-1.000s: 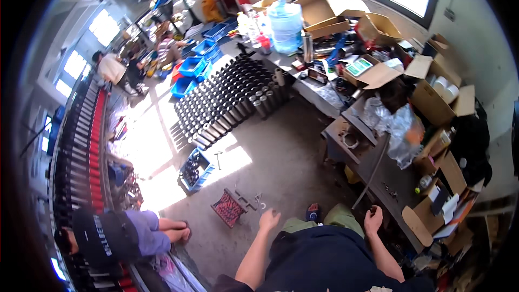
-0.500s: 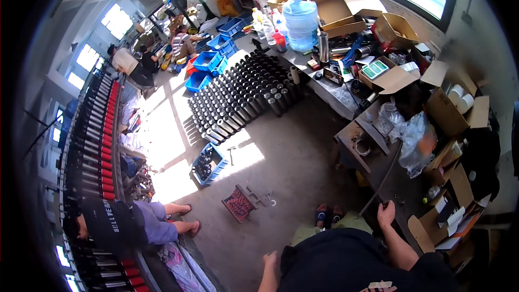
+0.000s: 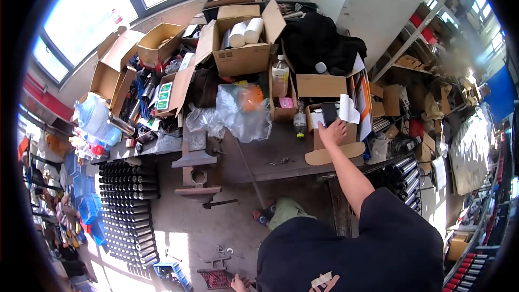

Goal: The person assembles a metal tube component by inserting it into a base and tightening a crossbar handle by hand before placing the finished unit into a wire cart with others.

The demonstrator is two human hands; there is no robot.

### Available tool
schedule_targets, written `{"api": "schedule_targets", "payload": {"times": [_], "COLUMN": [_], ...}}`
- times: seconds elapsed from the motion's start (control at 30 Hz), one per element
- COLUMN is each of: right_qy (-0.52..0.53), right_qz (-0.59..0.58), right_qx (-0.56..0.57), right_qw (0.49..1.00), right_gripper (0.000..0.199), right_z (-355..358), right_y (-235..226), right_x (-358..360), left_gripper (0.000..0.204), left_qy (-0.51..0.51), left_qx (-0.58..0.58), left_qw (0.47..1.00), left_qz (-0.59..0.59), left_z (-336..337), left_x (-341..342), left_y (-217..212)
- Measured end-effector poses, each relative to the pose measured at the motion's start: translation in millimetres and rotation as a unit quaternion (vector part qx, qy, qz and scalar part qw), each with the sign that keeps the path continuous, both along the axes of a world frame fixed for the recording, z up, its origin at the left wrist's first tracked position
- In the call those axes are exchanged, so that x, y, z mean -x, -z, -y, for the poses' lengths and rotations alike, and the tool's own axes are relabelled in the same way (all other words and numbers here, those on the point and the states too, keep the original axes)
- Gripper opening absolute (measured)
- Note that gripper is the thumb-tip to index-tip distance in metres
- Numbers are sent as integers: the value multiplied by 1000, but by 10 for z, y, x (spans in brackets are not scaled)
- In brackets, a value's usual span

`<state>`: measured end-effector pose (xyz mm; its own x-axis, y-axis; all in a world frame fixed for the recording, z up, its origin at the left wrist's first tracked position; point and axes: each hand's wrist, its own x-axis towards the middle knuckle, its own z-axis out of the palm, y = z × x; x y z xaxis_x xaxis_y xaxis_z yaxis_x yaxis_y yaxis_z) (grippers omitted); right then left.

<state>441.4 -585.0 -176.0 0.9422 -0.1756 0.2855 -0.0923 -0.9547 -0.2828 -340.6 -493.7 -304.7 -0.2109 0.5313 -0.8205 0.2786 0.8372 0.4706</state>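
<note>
My right hand [image 3: 333, 132] reaches over the bench into an open cardboard box [image 3: 350, 132]. Its fingers are apart, at the lower end of a flat black rectangular object [image 3: 328, 112] that looks like a phone. Whether they touch it is hard to tell. White paper [image 3: 349, 109] sticks up beside the fingers. Left of the box stands a dark bottle with a yellow-green cap [image 3: 300, 120]. Low in the picture, my left hand [image 3: 238, 283] hangs by my side, its fingers loosely curled with nothing visible in them.
On the bench [image 3: 265, 170] lie a clear plastic bag [image 3: 243, 116], a carton with white rolls [image 3: 243, 58] and a half-full bottle [image 3: 280, 77]. A long rod [image 3: 250, 170] leans on its front edge. Rows of black cylinders [image 3: 127, 205] stand on the floor to the left.
My view has swung right to face the bench. My right hand has gone from beside my body to the black object in the box. My left hand still hangs low.
</note>
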Motion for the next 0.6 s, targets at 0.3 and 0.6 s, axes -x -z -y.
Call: {"api": "schedule_targets", "payload": {"times": [0.3, 0.6], "right_qy": [-28, -234], "right_qz": [-301, -182], "right_qx": [88, 15], "right_qw": [949, 955], "right_gripper": [82, 67], "right_z": [-179, 435], "right_y": [235, 448], "right_x": [-832, -1058], "left_gripper": [31, 49], "left_qy": [36, 188], "left_qx": [-19, -125], "left_qw": [999, 961], "left_qz": [-36, -160], "left_z": [-7, -255], "left_x": [-614, -994], "left_y": [-715, -1026]}}
